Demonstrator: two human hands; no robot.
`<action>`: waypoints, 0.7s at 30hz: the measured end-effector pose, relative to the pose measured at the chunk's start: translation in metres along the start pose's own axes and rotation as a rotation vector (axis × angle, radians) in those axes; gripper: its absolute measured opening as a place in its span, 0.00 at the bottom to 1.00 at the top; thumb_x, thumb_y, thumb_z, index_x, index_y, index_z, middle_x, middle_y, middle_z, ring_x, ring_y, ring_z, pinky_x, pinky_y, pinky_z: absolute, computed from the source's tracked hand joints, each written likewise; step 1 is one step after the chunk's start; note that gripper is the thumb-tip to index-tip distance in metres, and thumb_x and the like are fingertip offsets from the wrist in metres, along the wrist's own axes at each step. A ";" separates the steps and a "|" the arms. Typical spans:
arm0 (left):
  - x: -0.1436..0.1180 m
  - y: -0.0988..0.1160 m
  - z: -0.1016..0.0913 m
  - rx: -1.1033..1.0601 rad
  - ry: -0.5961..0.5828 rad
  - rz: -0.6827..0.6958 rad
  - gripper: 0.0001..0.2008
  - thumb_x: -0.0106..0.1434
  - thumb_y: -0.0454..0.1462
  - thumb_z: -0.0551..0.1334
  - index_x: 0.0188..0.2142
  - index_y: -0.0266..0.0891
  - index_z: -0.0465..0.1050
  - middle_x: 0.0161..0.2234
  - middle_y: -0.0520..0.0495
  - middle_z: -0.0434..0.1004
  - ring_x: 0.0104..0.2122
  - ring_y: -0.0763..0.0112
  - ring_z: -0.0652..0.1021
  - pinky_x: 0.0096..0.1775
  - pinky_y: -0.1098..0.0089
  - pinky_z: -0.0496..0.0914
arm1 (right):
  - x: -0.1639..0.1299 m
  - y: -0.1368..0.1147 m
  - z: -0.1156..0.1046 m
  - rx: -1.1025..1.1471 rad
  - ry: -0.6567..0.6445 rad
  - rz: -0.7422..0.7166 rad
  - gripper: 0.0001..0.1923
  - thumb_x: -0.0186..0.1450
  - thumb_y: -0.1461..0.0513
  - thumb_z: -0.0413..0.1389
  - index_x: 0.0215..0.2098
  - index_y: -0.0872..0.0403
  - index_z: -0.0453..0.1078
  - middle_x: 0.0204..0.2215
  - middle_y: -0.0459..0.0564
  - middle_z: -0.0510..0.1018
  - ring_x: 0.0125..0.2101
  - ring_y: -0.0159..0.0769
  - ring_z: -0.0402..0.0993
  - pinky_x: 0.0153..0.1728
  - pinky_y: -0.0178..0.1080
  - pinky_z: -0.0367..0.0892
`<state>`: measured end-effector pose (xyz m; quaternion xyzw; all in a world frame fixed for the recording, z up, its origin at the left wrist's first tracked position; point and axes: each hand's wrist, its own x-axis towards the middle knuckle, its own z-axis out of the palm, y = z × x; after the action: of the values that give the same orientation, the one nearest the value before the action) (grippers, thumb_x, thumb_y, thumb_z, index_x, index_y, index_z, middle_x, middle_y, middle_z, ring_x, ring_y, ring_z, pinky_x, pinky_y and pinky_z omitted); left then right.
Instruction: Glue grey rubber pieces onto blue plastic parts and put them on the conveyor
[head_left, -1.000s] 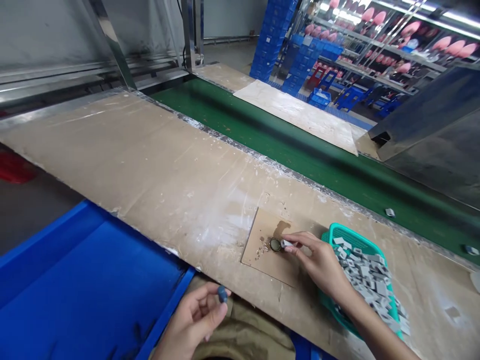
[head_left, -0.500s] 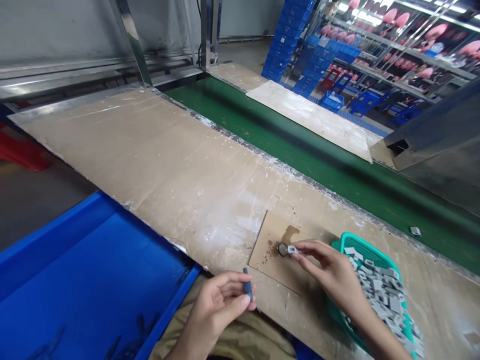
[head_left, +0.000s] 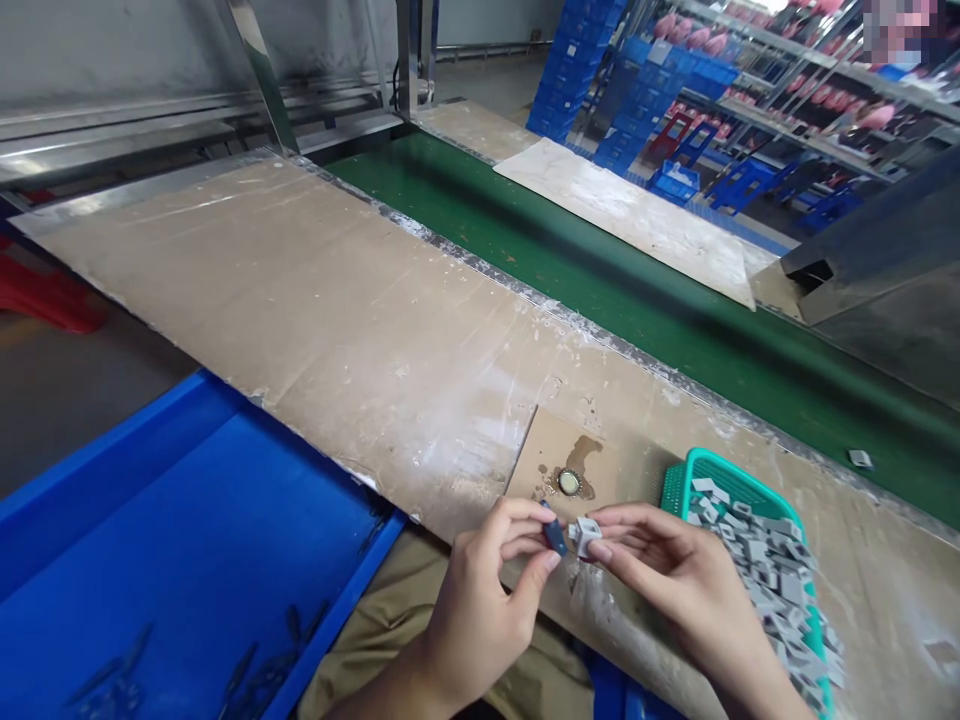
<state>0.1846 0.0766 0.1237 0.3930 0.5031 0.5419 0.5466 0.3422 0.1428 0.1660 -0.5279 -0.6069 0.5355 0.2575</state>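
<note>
Pinched between the thumb and fingers of my left hand (head_left: 499,590) is a small dark blue plastic piece (head_left: 553,530). My right hand (head_left: 671,570) grips a light grey plastic block (head_left: 587,537) with a square opening and a short stub facing left. The two pieces are close together, with a narrow gap between them. Just beyond them a bottle cap (head_left: 569,482) with pale contents rests on a piece of cardboard (head_left: 532,450) marked with wet brown stains. A green basket (head_left: 694,470) full of grey blocks (head_left: 757,560) stands beside my right hand.
A large blue bin (head_left: 180,520) at the left holds several dark pieces (head_left: 259,680). Beyond the brown worktop (head_left: 300,300) runs a green conveyor belt (head_left: 600,280), with one grey block (head_left: 860,459) on it. Blue crates (head_left: 574,70) are stacked at the back.
My right hand has drawn the grey block back from the bottle cap toward me. My left hand has moved right and up, bringing the dark blue piece close to the block.
</note>
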 end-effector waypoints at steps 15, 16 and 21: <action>0.011 0.007 -0.002 0.399 -0.096 0.141 0.20 0.62 0.27 0.51 0.51 0.45 0.64 0.45 0.47 0.76 0.46 0.67 0.75 0.46 0.70 0.69 | 0.025 0.001 -0.009 -0.162 -0.139 -0.022 0.13 0.54 0.55 0.62 0.35 0.53 0.76 0.32 0.52 0.82 0.33 0.43 0.80 0.36 0.42 0.76; 0.012 0.009 -0.006 0.416 -0.079 0.145 0.21 0.62 0.29 0.53 0.53 0.45 0.63 0.47 0.46 0.75 0.47 0.66 0.75 0.48 0.69 0.69 | 0.039 0.001 -0.020 -0.255 -0.091 -0.046 0.13 0.54 0.55 0.62 0.35 0.53 0.76 0.31 0.52 0.82 0.33 0.43 0.80 0.36 0.41 0.75; -0.007 -0.001 -0.074 0.366 0.444 0.041 0.17 0.59 0.38 0.62 0.48 0.45 0.67 0.52 0.45 0.71 0.47 0.60 0.74 0.51 0.64 0.66 | 0.131 0.008 -0.112 -0.662 0.570 -0.065 0.10 0.53 0.59 0.59 0.31 0.57 0.75 0.29 0.56 0.82 0.34 0.47 0.79 0.38 0.43 0.71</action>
<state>0.1137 0.0614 0.1101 0.3671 0.6919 0.5256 0.3320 0.4028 0.3040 0.1589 -0.6892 -0.6669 0.1365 0.2484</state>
